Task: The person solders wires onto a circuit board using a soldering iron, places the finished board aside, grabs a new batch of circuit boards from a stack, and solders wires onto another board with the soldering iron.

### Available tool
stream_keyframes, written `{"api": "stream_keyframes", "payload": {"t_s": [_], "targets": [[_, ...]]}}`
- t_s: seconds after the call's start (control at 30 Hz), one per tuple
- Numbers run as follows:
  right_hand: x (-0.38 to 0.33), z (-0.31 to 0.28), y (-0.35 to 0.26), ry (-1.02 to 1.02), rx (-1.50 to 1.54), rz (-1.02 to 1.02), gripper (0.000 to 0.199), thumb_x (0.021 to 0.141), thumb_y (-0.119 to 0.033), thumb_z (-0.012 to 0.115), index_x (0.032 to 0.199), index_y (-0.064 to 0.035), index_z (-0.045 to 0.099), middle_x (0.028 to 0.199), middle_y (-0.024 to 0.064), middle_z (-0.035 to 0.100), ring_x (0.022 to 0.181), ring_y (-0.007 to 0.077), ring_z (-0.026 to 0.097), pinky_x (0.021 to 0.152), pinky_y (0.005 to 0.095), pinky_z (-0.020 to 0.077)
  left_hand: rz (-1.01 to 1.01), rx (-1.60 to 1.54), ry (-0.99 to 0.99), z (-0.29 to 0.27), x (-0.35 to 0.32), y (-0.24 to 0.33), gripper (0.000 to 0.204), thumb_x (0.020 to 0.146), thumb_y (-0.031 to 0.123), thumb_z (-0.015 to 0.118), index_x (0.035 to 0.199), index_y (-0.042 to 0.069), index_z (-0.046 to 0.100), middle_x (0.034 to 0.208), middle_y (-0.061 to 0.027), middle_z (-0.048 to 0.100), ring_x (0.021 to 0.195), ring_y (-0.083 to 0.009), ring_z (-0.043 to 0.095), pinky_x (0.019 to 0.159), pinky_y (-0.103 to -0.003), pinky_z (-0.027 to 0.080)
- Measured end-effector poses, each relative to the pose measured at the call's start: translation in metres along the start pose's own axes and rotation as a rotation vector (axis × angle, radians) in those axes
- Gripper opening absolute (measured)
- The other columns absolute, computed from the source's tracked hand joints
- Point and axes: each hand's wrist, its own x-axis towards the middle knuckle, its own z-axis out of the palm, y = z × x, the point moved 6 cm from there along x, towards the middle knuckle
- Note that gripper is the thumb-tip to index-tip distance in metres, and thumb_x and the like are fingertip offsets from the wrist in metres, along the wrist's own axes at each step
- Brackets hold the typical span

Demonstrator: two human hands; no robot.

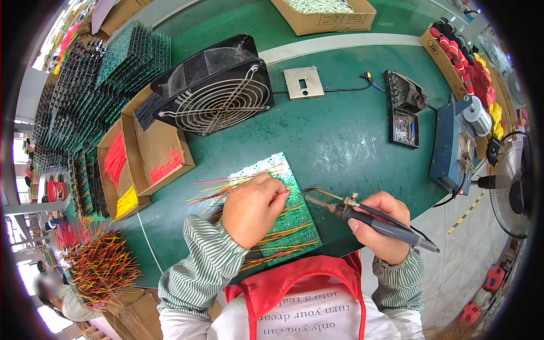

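My left hand is closed in a pinch over a green circuit board panel, with a bit of red wire showing at the fingertips. Red, yellow and black wires lie in rows across the panel, several running out past its left side. In my right hand is a soldering iron with a dark grey handle and a thin metal feed tube clamped alongside. Its tip points left, close to the pinched fingers; whether it touches the board I cannot tell.
Cardboard trays of cut wires and a black fan stand left. Behind lies a metal plate. To the right are a black tip-cleaning holder and a blue soldering station with a solder spool. Boards are stacked far left.
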Motion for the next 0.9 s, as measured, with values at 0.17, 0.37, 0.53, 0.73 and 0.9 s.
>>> {"api": "stream_keyframes", "payload": {"t_s": [0.17, 0.37, 0.53, 0.73, 0.9], "targets": [[-0.010, 0.000, -0.002, -0.010, -0.006, -0.001, 0.020, 0.068, -0.010, 0.073, 0.079, -0.0024, 0.058, 0.066, 0.0042, 0.063, 0.056, 0.0101, 0.060, 0.053, 0.0231, 0.0463, 0.025, -0.003, 0.076, -0.029, -0.014, 0.007, 0.007, 0.077, 0.007, 0.068, 0.081, 0.003, 0.065, 0.071, -0.0084, 0.058, 0.059, -0.0217, 0.058, 0.054, -0.031, 0.045], [-0.022, 0.028, -0.007, -0.139, 0.109, -0.067, 0.020, 0.068, -0.010, 0.073, 0.078, -0.0030, 0.058, 0.063, 0.0053, 0.062, 0.052, 0.0136, 0.060, 0.049, 0.0256, 0.0451, -0.125, -0.067, -0.065, -0.031, -0.061, -0.007, 0.008, 0.078, 0.009, 0.066, 0.081, 0.003, 0.063, 0.072, -0.0098, 0.059, 0.065, -0.0273, 0.058, 0.058, -0.036, 0.046], [-0.020, 0.053, -0.009, -0.197, 0.126, -0.102, 0.019, 0.068, -0.009, 0.073, 0.077, -0.0024, 0.057, 0.062, 0.0050, 0.061, 0.051, 0.0140, 0.058, 0.048, 0.0263, 0.0437, -0.220, -0.111, -0.076, -0.022, -0.073, -0.027, 0.008, 0.078, 0.009, 0.066, 0.080, 0.002, 0.063, 0.072, -0.0103, 0.058, 0.065, -0.0265, 0.058, 0.057, -0.035, 0.046], [-0.018, 0.063, -0.008, -0.229, 0.111, -0.078, 0.020, 0.069, -0.009, 0.072, 0.078, -0.0024, 0.056, 0.062, 0.0047, 0.059, 0.051, 0.0138, 0.057, 0.048, 0.0263, 0.0428, -0.192, -0.110, -0.077, -0.022, -0.074, -0.028, 0.009, 0.079, 0.011, 0.065, 0.079, 0.003, 0.063, 0.071, -0.0102, 0.058, 0.064, -0.0261, 0.058, 0.058, -0.036, 0.046], [-0.017, 0.069, -0.008, -0.243, 0.128, -0.072, 0.021, 0.069, -0.009, 0.072, 0.080, -0.0023, 0.056, 0.062, 0.0048, 0.060, 0.051, 0.0135, 0.057, 0.049, 0.0261, 0.0429, -0.181, -0.106, -0.087, -0.022, -0.073, -0.030, 0.008, 0.078, 0.011, 0.065, 0.078, 0.003, 0.063, 0.071, -0.0100, 0.058, 0.065, -0.0262, 0.058, 0.058, -0.036, 0.046]]}}
